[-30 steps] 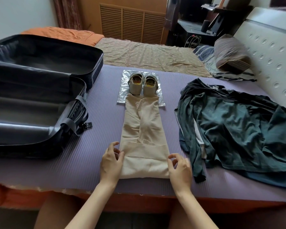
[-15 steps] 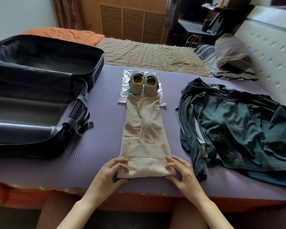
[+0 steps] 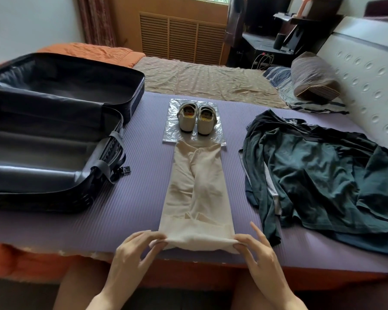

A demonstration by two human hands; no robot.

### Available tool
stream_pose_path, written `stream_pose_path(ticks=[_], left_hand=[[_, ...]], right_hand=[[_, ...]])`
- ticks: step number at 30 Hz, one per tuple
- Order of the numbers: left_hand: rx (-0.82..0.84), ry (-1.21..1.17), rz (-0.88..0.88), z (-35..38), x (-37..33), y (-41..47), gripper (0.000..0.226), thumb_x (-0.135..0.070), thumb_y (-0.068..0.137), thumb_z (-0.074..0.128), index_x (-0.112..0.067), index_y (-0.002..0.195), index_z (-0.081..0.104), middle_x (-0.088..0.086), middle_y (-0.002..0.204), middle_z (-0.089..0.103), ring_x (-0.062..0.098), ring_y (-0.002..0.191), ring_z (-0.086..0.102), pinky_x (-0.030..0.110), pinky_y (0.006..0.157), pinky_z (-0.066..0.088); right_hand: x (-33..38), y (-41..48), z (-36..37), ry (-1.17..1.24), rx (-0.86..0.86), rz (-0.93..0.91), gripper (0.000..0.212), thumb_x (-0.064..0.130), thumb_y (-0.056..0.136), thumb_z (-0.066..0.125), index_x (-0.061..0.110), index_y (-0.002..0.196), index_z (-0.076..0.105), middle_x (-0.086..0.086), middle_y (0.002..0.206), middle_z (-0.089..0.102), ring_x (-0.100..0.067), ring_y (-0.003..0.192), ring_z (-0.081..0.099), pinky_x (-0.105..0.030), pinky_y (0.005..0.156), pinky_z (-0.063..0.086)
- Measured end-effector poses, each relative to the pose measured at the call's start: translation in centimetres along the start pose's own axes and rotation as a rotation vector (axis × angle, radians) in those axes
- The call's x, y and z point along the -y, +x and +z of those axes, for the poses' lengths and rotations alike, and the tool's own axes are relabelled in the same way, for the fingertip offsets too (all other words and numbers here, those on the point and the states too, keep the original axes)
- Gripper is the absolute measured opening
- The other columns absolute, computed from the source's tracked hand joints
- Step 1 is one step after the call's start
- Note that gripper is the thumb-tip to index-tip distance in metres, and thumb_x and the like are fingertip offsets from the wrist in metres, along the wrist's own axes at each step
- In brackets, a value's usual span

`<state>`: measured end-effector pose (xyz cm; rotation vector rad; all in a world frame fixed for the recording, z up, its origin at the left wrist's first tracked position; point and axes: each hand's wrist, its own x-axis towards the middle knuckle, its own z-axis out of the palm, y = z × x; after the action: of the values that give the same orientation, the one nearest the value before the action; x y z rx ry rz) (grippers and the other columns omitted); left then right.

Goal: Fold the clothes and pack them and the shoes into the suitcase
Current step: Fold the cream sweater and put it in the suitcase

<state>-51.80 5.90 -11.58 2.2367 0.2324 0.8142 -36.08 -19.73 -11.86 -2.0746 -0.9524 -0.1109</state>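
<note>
A beige garment (image 3: 196, 191), folded into a long strip, lies on the purple mat (image 3: 139, 198) and runs away from me. My left hand (image 3: 134, 253) pinches its near left corner and my right hand (image 3: 255, 253) pinches its near right corner, and the near edge is lifted a little off the mat. Beyond the strip's far end a pair of small beige shoes (image 3: 197, 120) stands on a clear plastic bag (image 3: 173, 128). The open black suitcase (image 3: 54, 135) lies to the left, with nothing inside. A heap of dark green and black clothes (image 3: 323, 173) is spread at the right.
The mat covers a bed with a tan sheet (image 3: 206, 79) behind it. A pillow (image 3: 314, 77) leans against the white padded headboard (image 3: 367, 70) at the far right. The mat's near edge runs just under my hands.
Both hands slid from the strip's sides down to its near corners and now pinch them. The near edge has lifted slightly off the mat.
</note>
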Motion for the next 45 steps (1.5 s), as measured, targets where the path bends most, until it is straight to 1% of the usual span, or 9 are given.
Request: stream_pose_path(ticks=[5,7,9,14,18,24,38,41,45], left_hand=[[-0.027,-0.06,-0.032,-0.3,-1.6,3.1,0.031,-0.058,0.09,0.045,-0.034,0.096,0.062,-0.028,0.088,0.064,-0.009,0.078,0.061,0.003,0.065,0.043],[-0.026,-0.05,-0.082,0.1,-1.4,6.0,0.032,-0.062,0.089,0.042,-0.035,0.097,0.059,-0.022,0.081,0.066,-0.003,0.073,0.063,0.01,0.059,0.047],[-0.034,-0.035,-0.164,1.0,-0.7,9.2,0.032,-0.058,0.087,0.045,-0.031,0.098,0.06,-0.007,0.082,0.07,0.005,0.074,0.066,0.026,0.062,0.054],[0.1,-0.107,-0.524,3.6,1.6,14.6,0.054,-0.054,0.084,0.051,-0.017,0.123,0.052,0.008,0.101,0.063,0.024,0.095,0.062,0.037,0.078,0.053],[0.159,-0.255,-0.803,4.9,2.5,13.7,0.079,-0.056,0.082,0.057,-0.015,0.143,0.028,0.013,0.127,0.055,0.029,0.118,0.052,0.039,0.098,0.043],[0.138,-0.064,-0.655,5.1,2.2,10.7,0.071,-0.021,0.089,0.062,-0.015,0.146,0.021,0.008,0.113,0.059,0.022,0.1,0.058,0.035,0.082,0.047],[0.078,-0.053,-0.467,4.0,1.6,5.2,0.071,-0.019,0.09,0.06,-0.022,0.148,0.019,-0.003,0.092,0.059,0.007,0.081,0.057,0.02,0.069,0.046],[0.035,0.037,-0.414,3.9,1.5,5.1,0.08,-0.031,0.084,0.064,-0.023,0.147,0.016,0.003,0.112,0.058,0.014,0.094,0.058,0.038,0.083,0.054],[0.019,0.044,-0.077,3.4,1.3,4.4,0.097,-0.04,0.071,0.07,-0.018,0.149,0.015,-0.009,0.122,0.051,0.0,0.108,0.049,0.01,0.094,0.04]], right_hand=[[1.9,2.6,-1.1,0.047,-0.061,0.042,0.033,0.065,0.092,0.034,0.043,0.101,0.056,0.031,0.105,0.061,0.011,0.124,0.042,-0.007,0.09,0.038],[2.3,5.3,-1.2,0.038,-0.08,0.029,0.036,0.063,0.094,0.033,0.034,0.099,0.054,0.016,0.081,0.064,0.005,0.085,0.06,-0.012,0.069,0.044],[2.1,8.6,-0.7,0.001,-0.077,0.084,0.032,0.054,0.096,0.036,0.027,0.096,0.053,0.002,0.059,0.054,-0.009,0.055,0.052,-0.023,0.054,0.039],[-0.4,14.7,1.5,-0.052,0.028,0.407,0.03,0.043,0.097,0.044,0.019,0.11,0.058,-0.002,0.094,0.067,-0.023,0.09,0.063,-0.038,0.076,0.047],[-1.0,13.5,2.5,0.166,0.09,0.611,0.06,0.043,0.093,0.052,0.014,0.142,0.034,-0.002,0.107,0.056,-0.02,0.102,0.055,-0.028,0.081,0.041],[-1.0,9.8,2.6,0.222,0.013,0.596,0.062,0.018,0.088,0.066,0.016,0.141,0.034,0.005,0.097,0.056,-0.003,0.085,0.055,-0.007,0.062,0.042],[-0.1,4.5,2.5,0.131,0.011,0.54,0.044,0.011,0.091,0.059,0.026,0.129,0.044,0.003,0.089,0.059,-0.011,0.077,0.062,-0.022,0.065,0.046],[0.0,3.9,2.7,-0.038,-0.043,0.425,0.052,0.021,0.088,0.064,0.02,0.136,0.042,0.007,0.103,0.055,-0.009,0.09,0.057,-0.031,0.086,0.05],[0.1,2.9,2.1,-0.092,0.069,0.047,0.085,0.037,0.076,0.076,0.024,0.145,0.03,0.012,0.147,0.032,-0.003,0.137,0.026,-0.016,0.113,0.018]])
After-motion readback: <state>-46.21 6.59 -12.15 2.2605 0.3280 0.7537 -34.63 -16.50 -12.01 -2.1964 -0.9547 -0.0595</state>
